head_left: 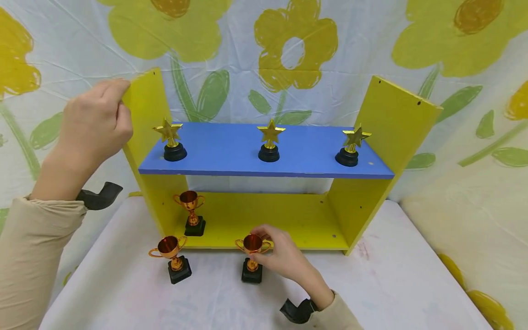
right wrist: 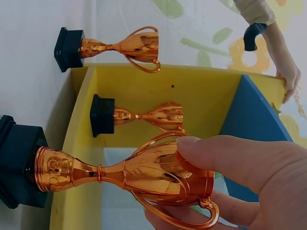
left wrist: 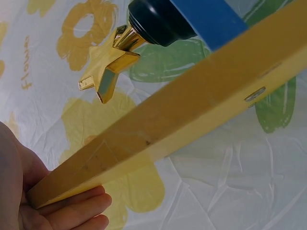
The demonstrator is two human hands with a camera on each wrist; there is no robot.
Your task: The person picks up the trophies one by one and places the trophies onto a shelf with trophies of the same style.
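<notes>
My right hand (head_left: 282, 252) pinches a copper-coloured trophy cup (right wrist: 158, 175) by its bowl, thumb on one side and fingers on the other. Its black base (head_left: 252, 271) is just in front of the shelf unit; whether it touches the table I cannot tell. At the upper left, my left hand (head_left: 96, 119) grips the top of the shelf unit's yellow side panel (left wrist: 144, 129). A second trophy cup (head_left: 169, 247) stands on the table to the left. Another trophy cup (head_left: 191, 208) stands on the yellow lower shelf (head_left: 264, 215), near its left end.
Three gold star trophies stand on the blue upper shelf (head_left: 222, 146): a left one (head_left: 169, 133), a middle one (head_left: 270, 135) and a right one (head_left: 354, 140). The right side panel (head_left: 392, 114) rises above that shelf. A flower-patterned cloth (head_left: 363, 27) hangs behind the white-covered table (head_left: 396, 284).
</notes>
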